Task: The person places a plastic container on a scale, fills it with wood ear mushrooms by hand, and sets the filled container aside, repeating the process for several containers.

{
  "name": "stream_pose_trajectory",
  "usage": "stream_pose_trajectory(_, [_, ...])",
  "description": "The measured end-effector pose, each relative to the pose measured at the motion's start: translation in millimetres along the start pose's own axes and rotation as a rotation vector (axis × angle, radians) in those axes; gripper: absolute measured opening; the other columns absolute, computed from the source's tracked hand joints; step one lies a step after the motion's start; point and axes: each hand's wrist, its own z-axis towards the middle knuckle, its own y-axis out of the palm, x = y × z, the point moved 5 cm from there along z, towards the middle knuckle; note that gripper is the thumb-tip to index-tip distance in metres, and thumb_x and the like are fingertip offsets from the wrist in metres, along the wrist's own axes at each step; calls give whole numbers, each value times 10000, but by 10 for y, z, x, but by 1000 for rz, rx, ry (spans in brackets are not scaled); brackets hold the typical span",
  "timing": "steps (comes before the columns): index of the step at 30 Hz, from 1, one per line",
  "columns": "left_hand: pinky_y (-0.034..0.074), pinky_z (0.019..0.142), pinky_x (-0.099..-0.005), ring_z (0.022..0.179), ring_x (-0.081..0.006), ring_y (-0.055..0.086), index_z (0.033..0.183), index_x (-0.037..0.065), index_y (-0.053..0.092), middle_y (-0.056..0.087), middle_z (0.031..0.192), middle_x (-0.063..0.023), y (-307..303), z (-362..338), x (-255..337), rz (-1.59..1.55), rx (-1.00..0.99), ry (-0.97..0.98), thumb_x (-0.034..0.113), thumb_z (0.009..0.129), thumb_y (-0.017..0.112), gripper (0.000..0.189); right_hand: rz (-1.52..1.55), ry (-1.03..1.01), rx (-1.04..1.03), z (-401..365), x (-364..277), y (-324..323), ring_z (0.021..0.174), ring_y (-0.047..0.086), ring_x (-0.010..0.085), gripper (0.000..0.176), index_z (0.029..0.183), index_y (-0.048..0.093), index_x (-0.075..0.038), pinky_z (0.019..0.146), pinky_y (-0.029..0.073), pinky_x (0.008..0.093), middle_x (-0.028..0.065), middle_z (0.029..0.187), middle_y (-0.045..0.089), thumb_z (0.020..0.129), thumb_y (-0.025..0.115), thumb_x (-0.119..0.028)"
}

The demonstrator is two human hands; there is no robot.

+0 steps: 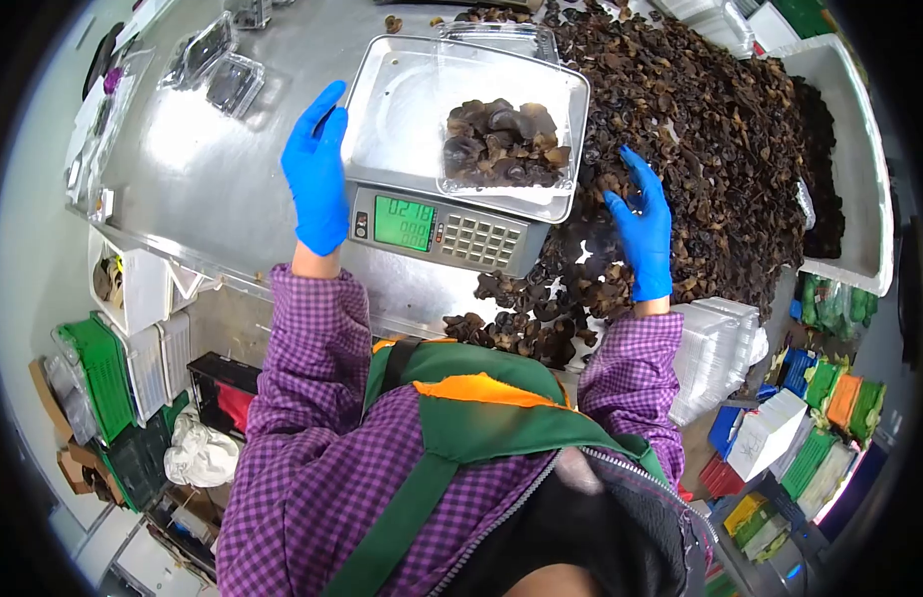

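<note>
A digital scale (444, 231) with a lit green display and a metal tray (392, 129) stands on the steel table. On the tray's right side sits a see-through plastic punnet (511, 191) partly filled with brown wood ear mushrooms (503, 139). My left hand (317, 174), in a blue glove, is beside the tray's left edge, fingers stretched out and holding nothing. To the right of the scale, my right hand (643, 227), also gloved in blue, hovers at the edge of a large heap of wood ear mushrooms (715, 169), thumb and fingers apart.
Several plastic punnets (235, 84) lie at the table's back left. A white foam box (877, 179) bounds the heap on the right. Stacked see-through punnets (715, 358) stand near my right elbow. Crates (93, 373) line the floor at the left, with colourful boxes (770, 435) at the lower right.
</note>
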Motion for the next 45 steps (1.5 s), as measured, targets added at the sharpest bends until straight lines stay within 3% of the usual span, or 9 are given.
stream_pose_trajectory(2, [418,937,-253,1037,-122,560,1202,1,609,626,1158,-67,86,46,-17,-114,-22,40,48,900,569,308,214,11,-61,73,-332,115,1245,480,271,626,1331,507,-99,1053,381,364,126,1350,502,744,708,-21])
stream_pose_trajectory(6, [417,935,-250,1030,-115,562,1199,20,617,637,1145,-41,279,26,26,-36,-54,74,41,897,576,305,-67,-391,-38,276,-874,451,1180,512,311,630,1329,520,-186,1004,423,383,142,1323,516,743,714,-60])
stream_pose_trajectory(9, [411,946,-252,1044,-119,560,1197,21,618,635,1155,-41,300,-38,76,-8,-69,53,41,895,578,305,-104,-442,-146,464,-785,801,1018,614,264,384,1176,624,-126,839,496,351,135,1134,629,796,687,-116])
stream_pose_trajectory(13, [407,966,-266,1075,-135,557,1195,9,614,624,1185,-66,138,12,-118,-55,-31,13,46,898,572,303,207,-185,-43,602,-461,661,796,674,249,181,1015,676,-45,724,517,312,136,917,685,849,660,-114])
stream_pose_trajectory(20, [392,999,-282,1125,-153,545,1197,-5,608,615,1214,-84,-101,2,-415,1,24,-84,62,914,543,298,-212,-27,-41,466,-208,-125,1030,616,249,428,1192,615,-122,845,515,343,130,1174,607,777,691,-56])
stream_pose_trajectory(24, [393,994,-275,1111,-144,547,1205,-2,605,614,1217,-78,108,-47,-345,27,-16,-102,58,913,547,304,-288,-399,-115,334,-590,344,1100,547,317,526,1206,603,-147,940,465,380,105,1205,588,700,723,-69])
stream_pose_trajectory(29, [383,989,-265,1141,-132,524,1238,12,589,596,1243,-77,246,-49,-126,21,-58,-6,114,921,549,335,-257,-333,-150,473,-475,587,906,601,241,332,1058,671,-120,776,508,359,80,911,658,731,717,-87])
stream_pose_trajectory(36, [390,995,-274,1113,-148,546,1211,2,603,613,1220,-81,5,-8,-291,-10,6,-55,59,911,551,310,260,20,-121,398,-364,28,862,628,109,245,1059,668,-49,800,507,266,58,968,684,816,686,-77])
stream_pose_trajectory(45, [409,963,-261,1067,-132,560,1183,5,622,627,1191,-69,124,81,0,-31,-32,29,49,901,563,291,115,168,-15,156,268,-122,899,642,126,299,1112,645,-23,810,500,274,94,1030,694,842,702,-139])
